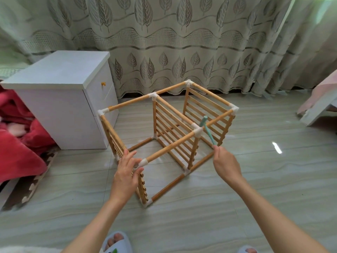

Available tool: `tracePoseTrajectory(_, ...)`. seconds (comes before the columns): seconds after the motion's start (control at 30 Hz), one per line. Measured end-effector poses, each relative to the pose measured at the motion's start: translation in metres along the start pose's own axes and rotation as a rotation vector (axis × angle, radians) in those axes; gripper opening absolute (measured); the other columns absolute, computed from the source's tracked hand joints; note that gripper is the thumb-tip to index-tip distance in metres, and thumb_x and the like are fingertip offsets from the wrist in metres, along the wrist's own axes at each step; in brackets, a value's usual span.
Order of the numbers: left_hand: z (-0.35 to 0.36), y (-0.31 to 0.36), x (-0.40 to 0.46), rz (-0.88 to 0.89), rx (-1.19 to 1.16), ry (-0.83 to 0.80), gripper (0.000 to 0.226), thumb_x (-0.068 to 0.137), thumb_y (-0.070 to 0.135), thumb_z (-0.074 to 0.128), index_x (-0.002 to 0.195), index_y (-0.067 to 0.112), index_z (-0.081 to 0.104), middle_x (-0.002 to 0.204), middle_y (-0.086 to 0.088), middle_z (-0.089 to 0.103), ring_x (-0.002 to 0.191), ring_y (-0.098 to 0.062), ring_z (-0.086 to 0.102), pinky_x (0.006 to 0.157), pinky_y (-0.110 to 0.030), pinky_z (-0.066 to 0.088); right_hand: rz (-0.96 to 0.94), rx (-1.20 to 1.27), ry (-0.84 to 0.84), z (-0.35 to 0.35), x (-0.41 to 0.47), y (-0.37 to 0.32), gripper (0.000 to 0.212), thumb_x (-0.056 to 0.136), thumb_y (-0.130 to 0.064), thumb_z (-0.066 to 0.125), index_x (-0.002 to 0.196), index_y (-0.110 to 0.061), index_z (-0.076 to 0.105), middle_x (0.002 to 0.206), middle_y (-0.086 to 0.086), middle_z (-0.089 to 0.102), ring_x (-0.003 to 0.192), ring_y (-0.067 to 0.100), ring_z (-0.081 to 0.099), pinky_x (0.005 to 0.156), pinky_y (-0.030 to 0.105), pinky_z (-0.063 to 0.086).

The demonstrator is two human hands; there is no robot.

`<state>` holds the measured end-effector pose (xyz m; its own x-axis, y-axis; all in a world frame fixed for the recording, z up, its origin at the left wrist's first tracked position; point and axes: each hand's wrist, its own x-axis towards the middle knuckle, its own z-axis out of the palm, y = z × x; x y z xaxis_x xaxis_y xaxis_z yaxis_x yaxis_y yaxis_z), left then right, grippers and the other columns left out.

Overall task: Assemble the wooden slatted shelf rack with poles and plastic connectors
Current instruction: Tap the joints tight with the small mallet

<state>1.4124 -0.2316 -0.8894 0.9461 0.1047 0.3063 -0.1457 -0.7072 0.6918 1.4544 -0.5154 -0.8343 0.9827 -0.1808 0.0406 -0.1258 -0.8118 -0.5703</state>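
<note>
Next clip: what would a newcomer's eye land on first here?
The wooden rack in mid-floor: poles joined by white connectors, slatted panels standing upright inside. The right hand holds a small green mallet with its head at the rack's near top rail, while the left hand steadies the near left corner. A white cabinet stands behind on the left, before a leaf-patterned curtain.

Rack [169, 128] tan, white connectors [197, 132] — curtain [182, 42] leaf-patterned.
</note>
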Motion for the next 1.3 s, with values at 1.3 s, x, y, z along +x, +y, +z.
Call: tracePoseTrajectory(1.3,-0.004,-0.007,0.014,-0.091,-0.081,0.027,0.026,0.086,0.001,0.059,0.093,0.025,0.052,0.137,0.012,0.037,0.141,-0.013,0.014,0.11,-0.057,0.023,0.008,0.199,0.213,0.006,0.034,0.006,0.035,0.102,-0.029,0.023,0.095,-0.006,0.048,0.062,0.002,0.048,0.049,0.013,0.043,0.047,0.028,0.035)
